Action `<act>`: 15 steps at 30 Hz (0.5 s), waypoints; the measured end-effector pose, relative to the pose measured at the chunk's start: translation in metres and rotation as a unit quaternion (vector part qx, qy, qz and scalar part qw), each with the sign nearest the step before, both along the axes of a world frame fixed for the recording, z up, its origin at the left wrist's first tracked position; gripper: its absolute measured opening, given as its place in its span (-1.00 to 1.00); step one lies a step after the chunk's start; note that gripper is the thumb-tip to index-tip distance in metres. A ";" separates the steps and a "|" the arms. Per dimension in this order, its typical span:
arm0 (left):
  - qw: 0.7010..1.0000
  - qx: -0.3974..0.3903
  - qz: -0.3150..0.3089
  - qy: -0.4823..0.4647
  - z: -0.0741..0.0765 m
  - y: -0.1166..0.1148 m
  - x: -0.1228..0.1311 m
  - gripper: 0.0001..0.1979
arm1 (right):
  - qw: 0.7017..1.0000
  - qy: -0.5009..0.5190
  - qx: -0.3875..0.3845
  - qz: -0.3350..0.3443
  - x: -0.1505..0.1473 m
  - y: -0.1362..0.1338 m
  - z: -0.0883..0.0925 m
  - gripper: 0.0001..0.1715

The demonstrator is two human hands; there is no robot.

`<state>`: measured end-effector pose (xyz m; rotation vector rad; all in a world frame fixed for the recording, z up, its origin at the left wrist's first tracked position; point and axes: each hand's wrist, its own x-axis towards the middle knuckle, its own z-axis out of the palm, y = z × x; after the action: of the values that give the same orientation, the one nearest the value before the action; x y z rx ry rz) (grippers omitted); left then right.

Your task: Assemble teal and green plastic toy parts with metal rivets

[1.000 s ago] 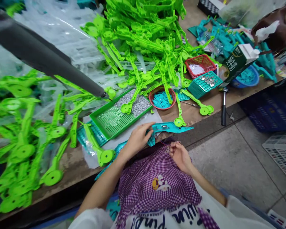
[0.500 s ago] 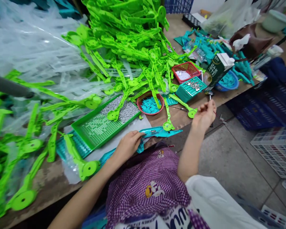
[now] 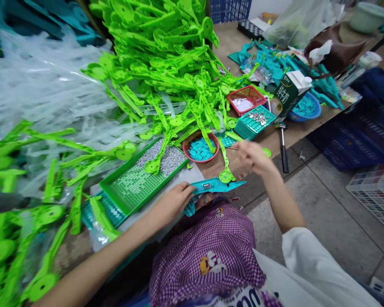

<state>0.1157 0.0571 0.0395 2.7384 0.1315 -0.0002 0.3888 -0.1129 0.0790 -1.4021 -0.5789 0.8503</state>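
My left hand (image 3: pixel 176 198) is closed on one end of a teal plastic part (image 3: pixel 219 185), which lies along the table's front edge. A small metal piece (image 3: pixel 206 186) sits in the part's recess. My right hand (image 3: pixel 254 157) is smeared by motion, its fingers curled over a thin metal rod (image 3: pixel 233 148) on the table; whether they grip it is unclear. To the right lies a hammer (image 3: pixel 283 149), its black handle sticking out past the edge. Just beyond the teal part is a lime-green arm-shaped piece (image 3: pixel 225 175).
A green tray (image 3: pixel 121 204) of small metal pieces and a red basket (image 3: pixel 188 154) of teal chips stand near the left hand. Lime-green pieces (image 3: pixel 166 55) are heaped behind. Stacked teal trays (image 3: pixel 248 128) and a milk carton (image 3: pixel 290 96) stand at the right.
My right hand has let go of the hammer and moved left to the thin metal rod. The hammer now lies on the table edge. My left hand keeps its hold on the teal part.
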 end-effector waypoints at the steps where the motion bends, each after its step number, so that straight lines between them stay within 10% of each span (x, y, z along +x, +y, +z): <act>1: 1.000 -0.004 -0.005 -0.020 0.007 0.001 0.004 -0.69 | 0.992 0.015 -0.037 0.119 -0.016 0.004 -0.009 -0.50; 10: 0.982 -0.137 -0.017 -0.131 0.022 -0.014 0.075 -0.75 | 0.916 -0.236 -0.095 0.309 -0.052 0.014 -0.020 -0.75; 15: 0.944 -0.309 0.098 -0.066 0.023 -0.014 0.085 -0.79 | 0.931 -0.302 -0.066 0.197 -0.051 0.007 -0.022 -0.77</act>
<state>0.2009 0.0434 0.0620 2.0814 0.3082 0.1686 0.3377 -0.1055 0.0568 -1.7077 -1.3301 0.7691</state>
